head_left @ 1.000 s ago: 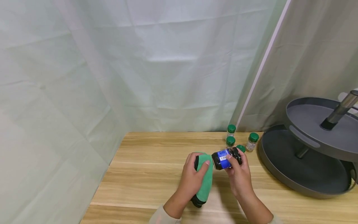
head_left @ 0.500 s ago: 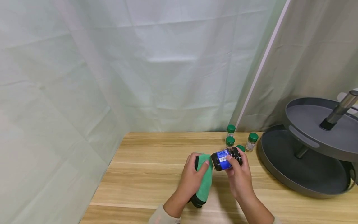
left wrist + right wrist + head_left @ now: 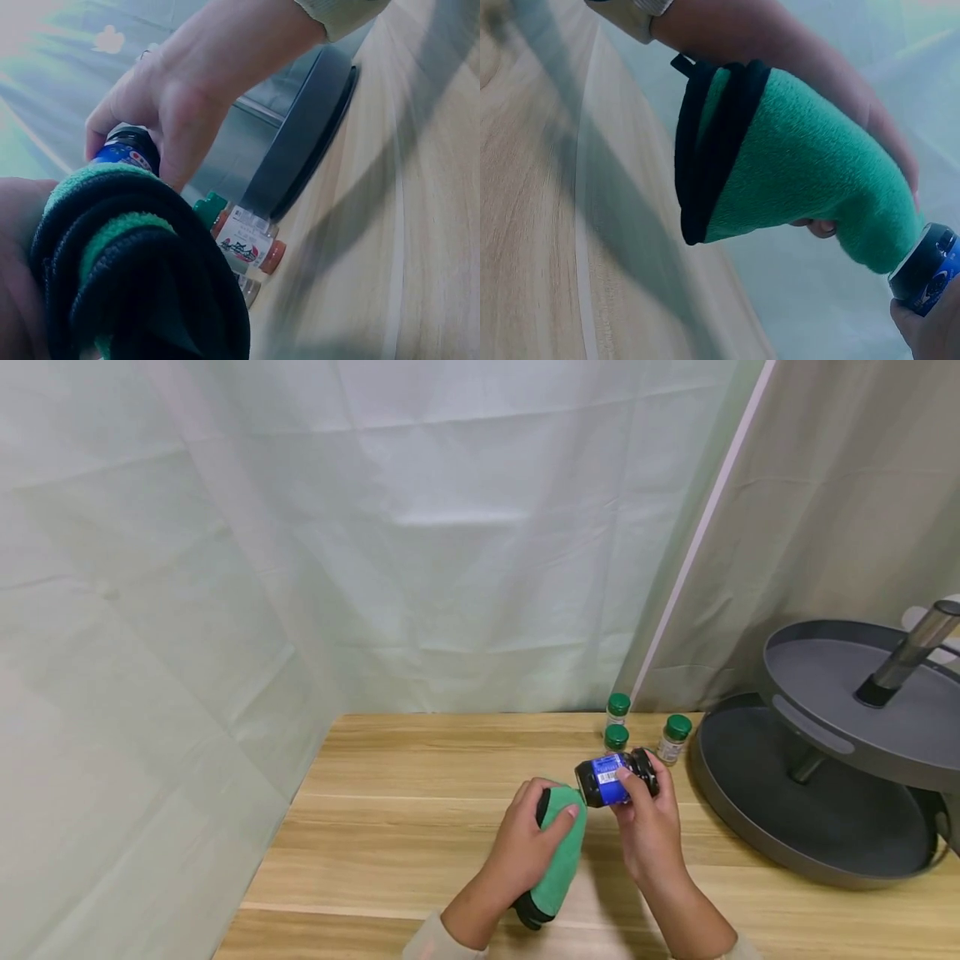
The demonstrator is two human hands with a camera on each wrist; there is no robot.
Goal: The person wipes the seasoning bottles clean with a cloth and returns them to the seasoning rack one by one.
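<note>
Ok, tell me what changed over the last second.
The left hand, gripping the green cloth, and the right hand, holding the dark jar, both shifted slightly rightward in the head view. Neither let go. The visible green-capped bottles and two-tier tray stayed put.

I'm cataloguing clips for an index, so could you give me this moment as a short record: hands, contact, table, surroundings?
left hand: grips a folded green cloth with dark edging
right hand: holds a dark jar with a blue label, tipped sideways
contact: cloth and jar end seem to touch
on the wooden table: at least three green-capped bottles, beyond the hands
right side: dark two-tier stand
backdrop: pale curtain
</note>
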